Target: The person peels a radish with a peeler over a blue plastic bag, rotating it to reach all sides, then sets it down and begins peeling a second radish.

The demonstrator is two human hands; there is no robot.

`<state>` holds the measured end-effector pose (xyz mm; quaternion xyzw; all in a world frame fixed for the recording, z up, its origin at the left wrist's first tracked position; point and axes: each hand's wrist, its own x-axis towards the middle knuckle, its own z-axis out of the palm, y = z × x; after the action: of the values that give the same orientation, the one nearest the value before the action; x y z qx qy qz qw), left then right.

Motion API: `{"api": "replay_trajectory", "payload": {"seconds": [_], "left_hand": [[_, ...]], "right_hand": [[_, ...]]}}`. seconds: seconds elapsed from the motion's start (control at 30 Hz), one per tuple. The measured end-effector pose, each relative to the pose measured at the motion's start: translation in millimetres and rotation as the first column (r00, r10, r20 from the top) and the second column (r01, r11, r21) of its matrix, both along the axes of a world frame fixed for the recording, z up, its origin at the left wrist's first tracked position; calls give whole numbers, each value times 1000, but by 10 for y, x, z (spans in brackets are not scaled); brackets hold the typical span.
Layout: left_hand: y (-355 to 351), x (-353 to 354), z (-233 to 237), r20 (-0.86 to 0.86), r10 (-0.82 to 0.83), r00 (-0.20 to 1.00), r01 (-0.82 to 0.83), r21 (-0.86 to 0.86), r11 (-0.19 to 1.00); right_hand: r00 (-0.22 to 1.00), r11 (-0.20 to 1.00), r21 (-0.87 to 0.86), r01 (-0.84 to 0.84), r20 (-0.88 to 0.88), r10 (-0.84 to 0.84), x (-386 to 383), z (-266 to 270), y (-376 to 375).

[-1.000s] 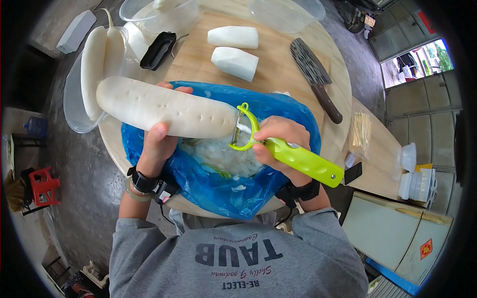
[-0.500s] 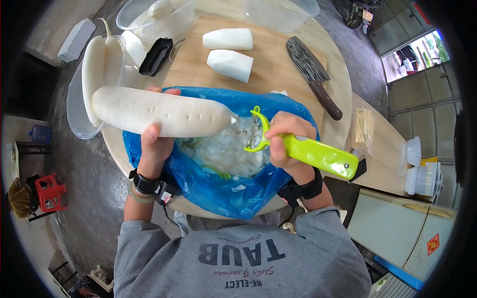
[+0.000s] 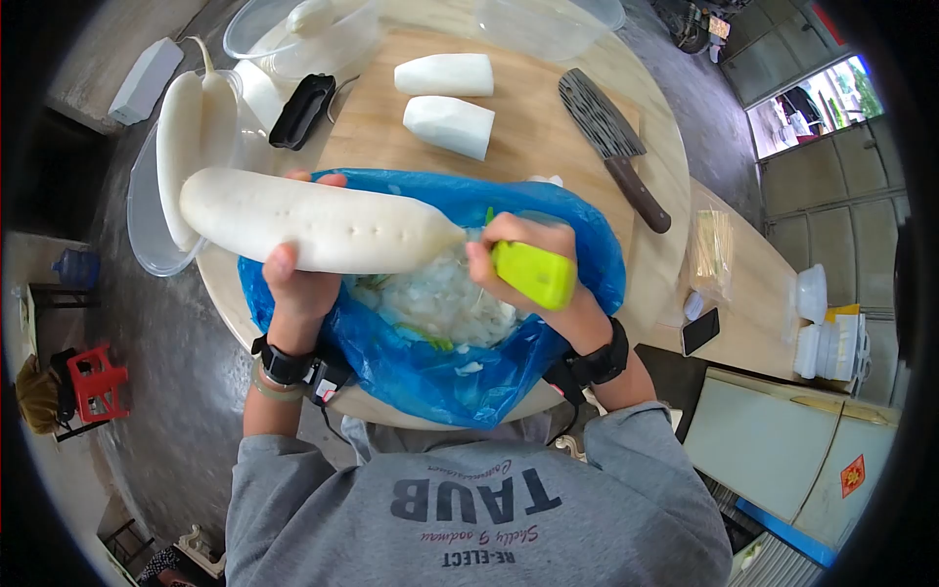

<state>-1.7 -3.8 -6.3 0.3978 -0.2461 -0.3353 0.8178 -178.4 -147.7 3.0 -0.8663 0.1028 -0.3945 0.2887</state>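
A large white radish point(image 3: 318, 221) lies sideways in my left hand point(image 3: 298, 279), fingers behind it and thumb in front. My right hand point(image 3: 533, 254) is closed around the green peeler point(image 3: 533, 275) at the radish's right tip; the peeler's head is mostly hidden by the fingers. Below both hands a blue plastic bag point(image 3: 450, 391) lies open with a heap of pale peelings point(image 3: 440, 308) inside. Two peeled radish pieces point(image 3: 445, 75) rest on the wooden cutting board point(image 3: 367, 127) beyond the bag.
A cleaver point(image 3: 614, 147) lies on the board's right side. Whole radishes point(image 3: 181, 161) stand in a clear tub point(image 3: 147, 235) at left. A black tray point(image 3: 302, 112) sits near the board. Further right are a phone point(image 3: 699, 332) and a pack of sticks point(image 3: 712, 252).
My right hand has moved slightly left to the radish's tip and turned the peeler, so its handle looks shorter and the phone shows fully. The left hand has barely moved.
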Motion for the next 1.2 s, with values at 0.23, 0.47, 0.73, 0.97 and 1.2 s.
{"api": "replay_trajectory", "payload": {"seconds": [0.23, 0.47, 0.73, 0.97, 1.2], "left_hand": [[-12, -14, -5, 46, 1, 999, -3, 36, 999], [-52, -77, -23, 6, -80, 997, 79, 69, 994], [-26, -23, -42, -6, -52, 999, 52, 40, 998], [-49, -51, -39, 0, -16, 1000, 16, 105, 994], [-60, -85, -37, 35, -68, 997, 64, 90, 994]], "right_hand": [[962, 972, 152, -178, 236, 139, -93, 38, -30], [955, 971, 8, -241, 178, 235, -50, 62, -28], [997, 995, -73, -61, -41, 58, -5, -48, -66], [937, 973, 26, -229, 276, 213, -72, 49, -56], [967, 977, -45, -209, 138, 213, 18, 66, -22]]}}
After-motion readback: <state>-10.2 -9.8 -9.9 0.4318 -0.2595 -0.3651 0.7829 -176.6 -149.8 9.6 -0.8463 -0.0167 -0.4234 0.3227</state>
